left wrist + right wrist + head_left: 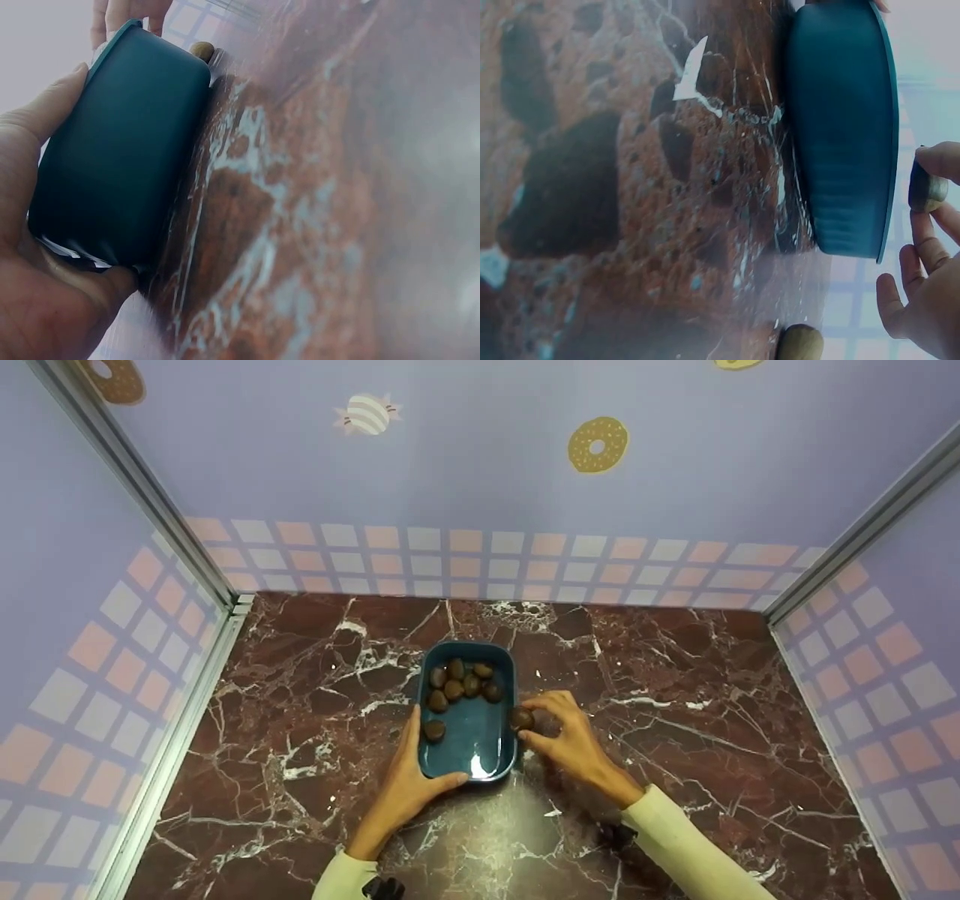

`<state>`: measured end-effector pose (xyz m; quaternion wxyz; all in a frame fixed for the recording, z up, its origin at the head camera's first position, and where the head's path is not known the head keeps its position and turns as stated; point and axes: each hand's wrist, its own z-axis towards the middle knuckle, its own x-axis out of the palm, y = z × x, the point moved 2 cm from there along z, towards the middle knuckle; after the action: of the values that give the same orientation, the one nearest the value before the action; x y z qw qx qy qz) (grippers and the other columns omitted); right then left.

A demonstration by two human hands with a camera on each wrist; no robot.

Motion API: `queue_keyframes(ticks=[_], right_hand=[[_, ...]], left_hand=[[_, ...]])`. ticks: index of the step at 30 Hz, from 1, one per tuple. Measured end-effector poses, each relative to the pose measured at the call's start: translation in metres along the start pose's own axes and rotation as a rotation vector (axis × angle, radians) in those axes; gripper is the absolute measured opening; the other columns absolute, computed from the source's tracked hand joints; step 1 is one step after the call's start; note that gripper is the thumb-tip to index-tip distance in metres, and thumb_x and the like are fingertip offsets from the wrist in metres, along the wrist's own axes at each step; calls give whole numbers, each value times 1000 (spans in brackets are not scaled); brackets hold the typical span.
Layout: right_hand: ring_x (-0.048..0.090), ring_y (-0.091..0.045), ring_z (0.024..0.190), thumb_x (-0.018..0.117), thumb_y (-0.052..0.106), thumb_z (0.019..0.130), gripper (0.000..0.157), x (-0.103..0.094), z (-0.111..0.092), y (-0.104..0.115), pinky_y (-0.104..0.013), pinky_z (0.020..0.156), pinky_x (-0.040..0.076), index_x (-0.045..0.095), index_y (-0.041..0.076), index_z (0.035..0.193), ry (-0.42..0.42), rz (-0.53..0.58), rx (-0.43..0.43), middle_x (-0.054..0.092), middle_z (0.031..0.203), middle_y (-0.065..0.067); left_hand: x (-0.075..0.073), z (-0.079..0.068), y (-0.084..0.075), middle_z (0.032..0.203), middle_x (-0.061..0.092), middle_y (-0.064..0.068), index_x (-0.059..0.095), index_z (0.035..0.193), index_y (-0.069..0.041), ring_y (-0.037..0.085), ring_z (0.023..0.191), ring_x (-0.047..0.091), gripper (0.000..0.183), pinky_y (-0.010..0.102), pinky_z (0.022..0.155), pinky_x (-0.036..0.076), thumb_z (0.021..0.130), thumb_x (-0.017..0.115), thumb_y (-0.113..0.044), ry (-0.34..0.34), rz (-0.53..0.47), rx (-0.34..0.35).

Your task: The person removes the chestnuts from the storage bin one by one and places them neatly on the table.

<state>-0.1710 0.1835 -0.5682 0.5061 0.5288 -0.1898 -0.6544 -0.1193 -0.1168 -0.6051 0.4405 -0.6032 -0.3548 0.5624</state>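
A deep blue-green rectangular dish [469, 739] rests on the marble-patterned surface, with several brown chestnuts [453, 690] inside. Most of them cluster in its far half; a single one lies by the left wall. My left hand [411, 780] holds the dish's near left corner, fingers along the left side and thumb at the near edge. At the right rim, my right hand [566, 739] pinches one chestnut [928, 186] between thumb and fingertips. The right wrist view shows that chestnut held above rim height.
Another chestnut [801, 343] sits on the surface outside the dish. A small white scrap [553, 813] lies near the right wrist. Pale purple panels with pink and white checks [465, 562] stand at the back and both sides.
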Motion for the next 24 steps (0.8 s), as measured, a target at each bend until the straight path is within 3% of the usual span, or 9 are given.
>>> queue_keyframes(ticks=[7, 14, 16, 24], right_hand=[[61, -27, 118, 95, 0, 81, 45, -2, -8, -9, -31, 105, 50, 81, 10, 122, -59, 7, 20, 75, 119, -4], [62, -33, 115, 95, -8, 75, 48, -5, -14, -18, -52, 102, 55, 81, 6, 119, -95, 19, 59, 72, 120, -12], [63, -31, 115, 95, -7, 76, 48, -7, -15, -21, -54, 102, 55, 81, 6, 120, -95, 12, 68, 72, 120, -11], [62, -25, 118, 95, 1, 82, 43, -15, -20, -30, -36, 107, 51, 82, 10, 122, -80, -15, 128, 73, 121, -5]], left_hand=[[0, 0, 0, 183, 9, 25, 7, 178, -11, 47, 166, 15, 142, 69, 130, 19, 78, 102, -45, -7, 16, -1], [1, 1, 1, 182, 10, 25, 8, 178, -9, 47, 166, 15, 141, 69, 131, 20, 78, 102, -40, -7, 15, 9], [1, 1, 1, 182, 10, 25, 8, 178, -9, 47, 166, 16, 141, 69, 130, 21, 78, 102, -40, -8, 15, 8], [1, 0, 1, 183, 10, 24, 8, 178, -10, 47, 166, 16, 140, 69, 130, 22, 79, 102, -38, -5, 13, -6]])
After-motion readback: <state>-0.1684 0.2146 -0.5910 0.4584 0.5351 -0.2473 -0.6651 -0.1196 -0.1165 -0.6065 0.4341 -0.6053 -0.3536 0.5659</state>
